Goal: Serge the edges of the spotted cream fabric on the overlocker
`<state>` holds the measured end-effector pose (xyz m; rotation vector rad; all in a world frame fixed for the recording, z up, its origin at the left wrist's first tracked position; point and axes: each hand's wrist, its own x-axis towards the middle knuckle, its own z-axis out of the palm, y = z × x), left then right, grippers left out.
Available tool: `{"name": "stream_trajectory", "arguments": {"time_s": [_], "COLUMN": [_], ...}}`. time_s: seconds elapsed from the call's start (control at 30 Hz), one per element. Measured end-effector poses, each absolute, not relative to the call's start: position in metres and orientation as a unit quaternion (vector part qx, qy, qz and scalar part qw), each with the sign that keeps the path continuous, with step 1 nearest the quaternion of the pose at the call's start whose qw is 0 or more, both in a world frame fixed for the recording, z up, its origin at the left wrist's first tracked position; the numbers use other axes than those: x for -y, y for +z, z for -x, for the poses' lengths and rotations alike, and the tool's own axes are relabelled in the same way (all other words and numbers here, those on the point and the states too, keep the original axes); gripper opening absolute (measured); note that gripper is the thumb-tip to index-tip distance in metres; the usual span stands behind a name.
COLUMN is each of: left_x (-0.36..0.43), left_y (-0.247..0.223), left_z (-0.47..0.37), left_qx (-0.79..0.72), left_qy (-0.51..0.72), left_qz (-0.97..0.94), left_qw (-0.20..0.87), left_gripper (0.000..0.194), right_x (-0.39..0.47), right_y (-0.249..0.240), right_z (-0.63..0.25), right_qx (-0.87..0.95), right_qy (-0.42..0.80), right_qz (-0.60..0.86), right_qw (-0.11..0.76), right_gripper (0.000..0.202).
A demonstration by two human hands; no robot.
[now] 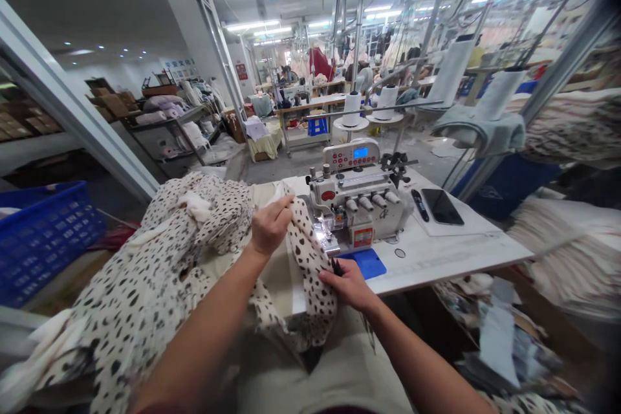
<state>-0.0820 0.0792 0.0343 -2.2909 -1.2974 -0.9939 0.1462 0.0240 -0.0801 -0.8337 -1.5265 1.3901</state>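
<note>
Cream fabric with dark spots hangs over the table's front edge beside a white overlock sewing machine. My left hand is closed on its upper part, left of the presser foot. Lower down, my right hand pinches the fabric's right edge between thumb and fingers. A small dark pointed thing shows at the right fingers; its kind is unclear. More of the same spotted fabric is heaped to the left, partly behind my left arm.
A phone and a dark pen-like tool lie on the table's right. Thread cones stand behind the machine. A blue basket is at far left. Fabric scraps fill a box below right, near stacked cloth.
</note>
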Motion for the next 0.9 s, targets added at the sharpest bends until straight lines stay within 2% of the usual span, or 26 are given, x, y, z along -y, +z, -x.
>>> {"name": "stream_trajectory", "arguments": {"time_s": [0.1, 0.17, 0.33, 0.4, 0.5, 0.6, 0.7, 0.9], "left_x": [-0.087, -0.085, -0.044, -0.025, -0.013, -0.015, -0.016, -0.002], "left_y": [0.024, 0.020, 0.024, 0.027, 0.029, 0.025, 0.018, 0.004], "left_z": [0.076, 0.072, 0.063, 0.060, 0.055, 0.051, 0.047, 0.035], "left_qx": [0.458, 0.456, 0.475, 0.480, 0.484, 0.518, 0.499, 0.360], "left_qy": [-0.332, -0.317, -0.271, -0.250, -0.253, -0.269, -0.280, -0.297], "left_qz": [0.823, 0.831, 0.837, 0.840, 0.837, 0.810, 0.818, 0.884], "left_qw": [0.050, 0.014, -0.027, -0.042, -0.022, 0.052, 0.061, -0.031], "left_gripper": [0.019, 0.015, 0.045, 0.050, 0.037, 0.019, 0.018, 0.032], "right_x": [-0.023, -0.023, -0.026, -0.026, -0.025, -0.023, -0.024, -0.023], "right_y": [-0.078, -0.077, -0.078, -0.078, -0.077, -0.077, -0.076, -0.075], "right_z": [-0.149, -0.150, -0.145, -0.143, -0.142, -0.145, -0.148, -0.146], "right_qx": [0.646, 0.644, 0.590, 0.582, 0.599, 0.624, 0.635, 0.616], "right_qy": [0.543, 0.546, 0.595, 0.600, 0.588, 0.574, 0.572, 0.559], "right_qz": [0.320, 0.310, 0.312, 0.319, 0.317, 0.309, 0.296, 0.299], "right_qw": [0.431, 0.437, 0.448, 0.447, 0.441, 0.431, 0.428, 0.468], "right_gripper": [0.036, 0.034, 0.039, 0.039, 0.035, 0.032, 0.034, 0.041]}}
